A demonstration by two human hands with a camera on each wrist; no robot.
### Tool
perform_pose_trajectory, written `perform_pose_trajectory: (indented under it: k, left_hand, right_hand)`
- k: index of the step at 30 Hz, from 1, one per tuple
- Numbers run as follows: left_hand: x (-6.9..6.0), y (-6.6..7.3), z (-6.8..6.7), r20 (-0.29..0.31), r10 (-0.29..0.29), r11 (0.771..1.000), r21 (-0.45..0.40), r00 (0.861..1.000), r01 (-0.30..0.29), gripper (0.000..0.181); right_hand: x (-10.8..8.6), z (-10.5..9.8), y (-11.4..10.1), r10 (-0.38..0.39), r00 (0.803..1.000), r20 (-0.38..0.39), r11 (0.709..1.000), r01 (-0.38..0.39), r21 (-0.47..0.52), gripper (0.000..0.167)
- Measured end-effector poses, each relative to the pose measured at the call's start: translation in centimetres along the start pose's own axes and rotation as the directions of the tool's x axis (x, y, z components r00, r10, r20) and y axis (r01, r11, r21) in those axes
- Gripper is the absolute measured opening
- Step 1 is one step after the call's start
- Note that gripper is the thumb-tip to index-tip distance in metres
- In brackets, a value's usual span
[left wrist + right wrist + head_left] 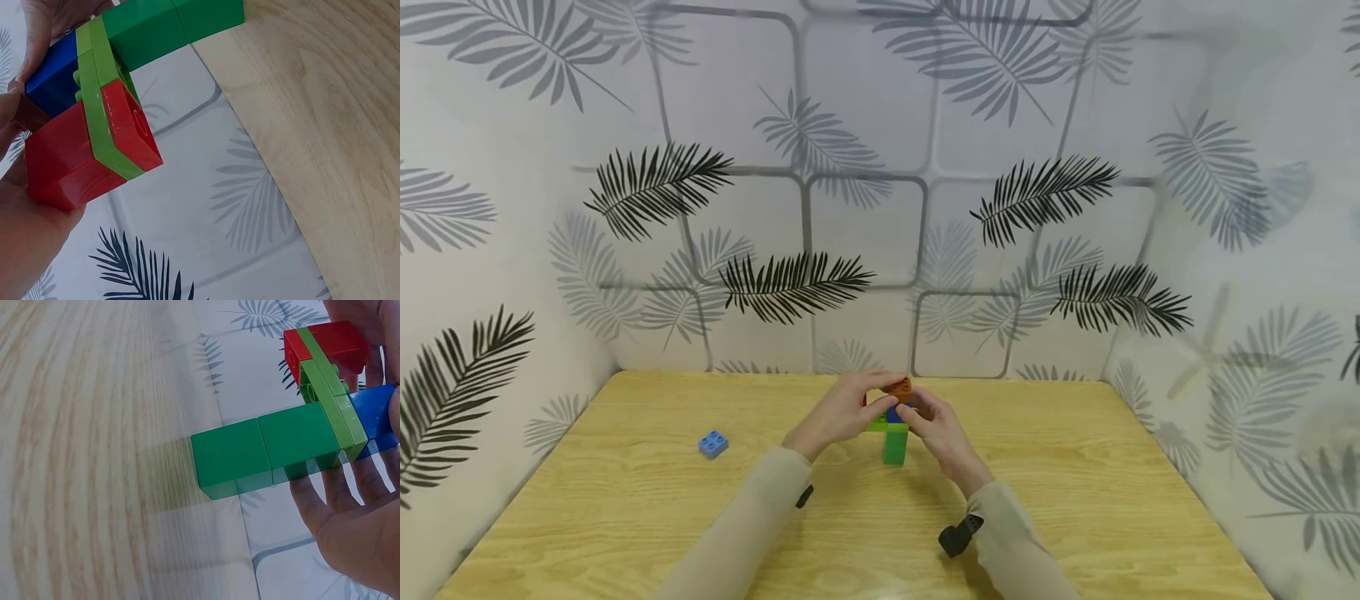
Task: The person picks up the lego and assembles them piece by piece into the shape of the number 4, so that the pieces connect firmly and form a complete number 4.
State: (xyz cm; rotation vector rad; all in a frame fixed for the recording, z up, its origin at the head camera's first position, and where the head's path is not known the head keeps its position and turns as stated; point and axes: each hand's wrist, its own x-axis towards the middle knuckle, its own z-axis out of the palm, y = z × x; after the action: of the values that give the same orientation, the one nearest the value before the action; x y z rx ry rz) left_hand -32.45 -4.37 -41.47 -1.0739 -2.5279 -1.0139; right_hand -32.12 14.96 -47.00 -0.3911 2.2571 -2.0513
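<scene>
A toy-brick structure stands on the table, its column of two green bricks (231, 456) upright. Across the column lies a light-green plate (328, 394), with red bricks (69, 156) above and below its overhanging end. A blue brick (56, 78) sits on the plate over the column. On top is an orange-brown brick (898, 389), which my left hand (841, 408) pinches between thumb and fingers, the palm side close to the upper red brick. My right hand (946, 437) grips the blue brick from the right, other fingers behind the structure.
A loose light-blue brick (713, 444) with studs up lies on the left of the wooden table (647, 508). Behind the table's far edge rises a leaf-patterned backdrop (865, 225), continuing along both sides.
</scene>
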Motion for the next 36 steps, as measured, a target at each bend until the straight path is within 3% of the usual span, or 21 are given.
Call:
perform_pose_trajectory:
  k: [9,15,20,30,36]
  left_hand:
    - [-0.2,0.3,0.2,0.027,0.004,1.0,-0.01,1.0,-0.004,0.039]
    - [-0.2,0.3,0.4,0.002,0.052,0.997,0.056,0.999,-0.052,0.042]
    - [-0.2,0.2,0.4,-0.006,0.048,0.997,0.055,0.999,-0.047,0.042]
    - [-0.1,0.2,0.4,-0.015,0.024,0.998,0.06,1.0,-0.023,0.042]
    - [-0.6,-0.3,0.4,-0.076,-0.021,0.999,-0.036,0.997,0.018,0.043]
  right_hand:
    - [-0.3,0.1,0.3,0.009,1.0,0.013,1.0,-0.01,0.011,0.047]
    - [-0.3,0.0,0.3,-0.004,1.0,0.015,1.0,0.004,0.008,0.047]
    - [-0.3,0.0,0.1,-0.007,1.0,0.02,0.999,0.006,0.049,0.047]
    - [0.0,0.8,-1.4,0.019,0.992,-0.121,0.991,-0.002,0.136,0.048]
    - [-0.1,1.1,-2.1,0.037,0.989,-0.146,0.99,-0.017,0.137,0.045]
